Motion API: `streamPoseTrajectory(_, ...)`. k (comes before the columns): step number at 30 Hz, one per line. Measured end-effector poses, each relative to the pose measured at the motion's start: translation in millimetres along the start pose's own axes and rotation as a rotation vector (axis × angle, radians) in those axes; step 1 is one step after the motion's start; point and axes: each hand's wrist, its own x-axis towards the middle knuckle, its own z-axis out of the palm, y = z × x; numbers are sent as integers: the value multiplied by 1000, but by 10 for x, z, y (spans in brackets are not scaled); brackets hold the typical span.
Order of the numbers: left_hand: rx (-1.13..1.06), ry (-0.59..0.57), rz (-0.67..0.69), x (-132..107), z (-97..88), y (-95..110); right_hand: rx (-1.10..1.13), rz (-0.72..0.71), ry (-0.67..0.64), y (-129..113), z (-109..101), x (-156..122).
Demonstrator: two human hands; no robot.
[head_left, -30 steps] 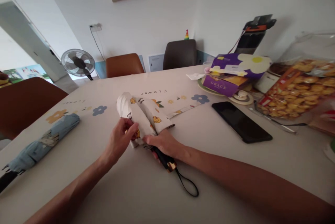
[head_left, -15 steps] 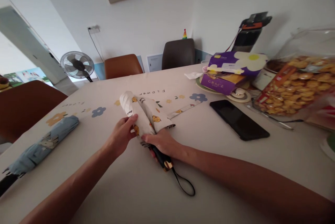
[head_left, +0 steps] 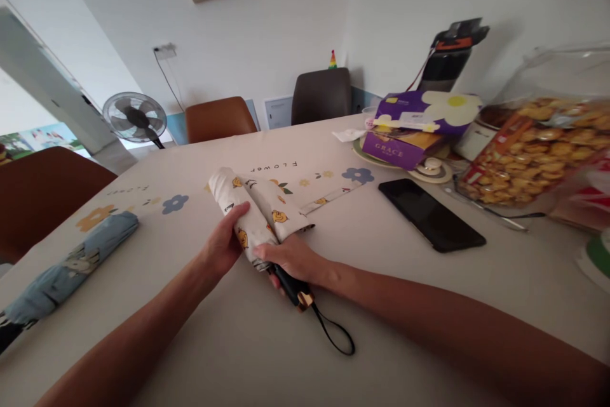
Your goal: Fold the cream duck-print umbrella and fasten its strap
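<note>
A white folding umbrella (head_left: 255, 220) with yellow duck prints lies tilted over the table in both my hands. Its canopy is partly wrapped, with one loose fold on the right and a fastening strap (head_left: 328, 199) stretched out over the tablecloth. My left hand (head_left: 227, 239) grips the rolled fabric from the left side. Around the base of the canopy, just above the black handle (head_left: 293, 286), my right hand (head_left: 290, 260) is closed, its thumb pressing the cloth. A black wrist loop (head_left: 336, 334) hangs from the handle's gold-coloured end onto the table.
A folded blue umbrella (head_left: 79, 267) lies at the left. On the right are a black phone (head_left: 431, 213), a purple tissue box (head_left: 393, 150), a dark bottle (head_left: 445, 61) and a clear jar of snacks (head_left: 543, 153). Chairs (head_left: 222, 120) and a fan (head_left: 135, 117) stand beyond the table (head_left: 267, 362).
My left hand has shifted slightly along the umbrella and wraps further round its fabric. The right hand keeps its grip. The whole view has moved slightly.
</note>
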Motion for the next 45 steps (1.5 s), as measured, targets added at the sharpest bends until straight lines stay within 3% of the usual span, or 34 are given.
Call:
streamPoseTrajectory(6, -69, 14, 64, 33, -29, -5, 41, 24, -16, 8, 0, 84)
streamPoseTrajectory(13, 76, 0, 81, 36, -73, -24, 85, 64, -123, 16, -40, 101)
streamPoseTrajectory(17, 73, 34, 148, 95, -113, 77, 98, 59, -117, 13, -43, 74)
streamPoseTrajectory(25, -29, 264, 272, 398, -570, 510, 123, 21, -165, 13, -49, 67)
streamPoseTrajectory(28, 31, 364, 421, 405, -689, 581, 128, 26, -141, 11, -51, 68)
streamPoseTrajectory(32, 336, 424, 875, 250, -548, 657, 113, 58, -125, 26, -43, 93)
streamPoseTrajectory(34, 556, 348, 984, 164, -351, 692, 108, 52, -107, 40, -32, 109)
streamPoseTrajectory(35, 673, 284, 970, 135, -230, 701, 99, 54, -91, 46, -25, 115)
streamPoseTrajectory(38, 968, 21, 790, 152, 157, 672, 69, 46, -66, 58, -4, 116)
streamPoseTrajectory(41, 1175, -336, 653, 333, 473, 538, 64, -22, -91, 61, 5, 101)
streamPoseTrajectory(43, 1375, -516, 594, 501, 596, 407, 58, -36, -111, 60, 0, 95)
streamPoseTrajectory(45, 1558, -622, 576, 656, 650, 274, 39, -8, -116, 55, -9, 97)
